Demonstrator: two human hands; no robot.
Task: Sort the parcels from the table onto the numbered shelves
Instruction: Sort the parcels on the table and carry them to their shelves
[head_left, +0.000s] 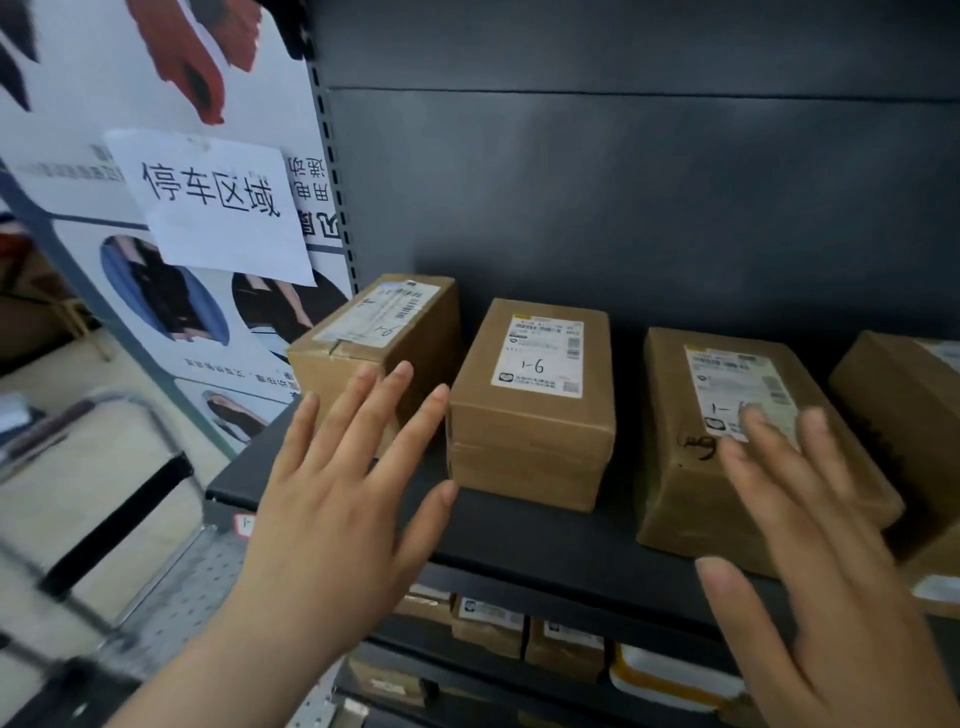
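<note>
Several brown cardboard parcels with white labels stand in a row on a dark shelf (519, 535). The left parcel (332, 374) sits by the shelf's upright. The middle parcel (530, 415) bears a handwritten "1-6". A third parcel (675, 467) lies to its right, and a fourth (898, 395) is at the frame's edge. My left hand (332, 519) hovers with fingers spread straight in front of the left parcel, holding nothing. My right hand (810, 561) is spread flat in front of the third parcel, blurred, also holding nothing.
A shelf tag (244, 525) marks the front left edge. Lower shelves hold more parcels (488, 623) and a white-and-yellow bag (675, 680). A poster with a paper sign (218, 208) covers the shelf's left side. A metal cart frame (119, 499) stands at the left.
</note>
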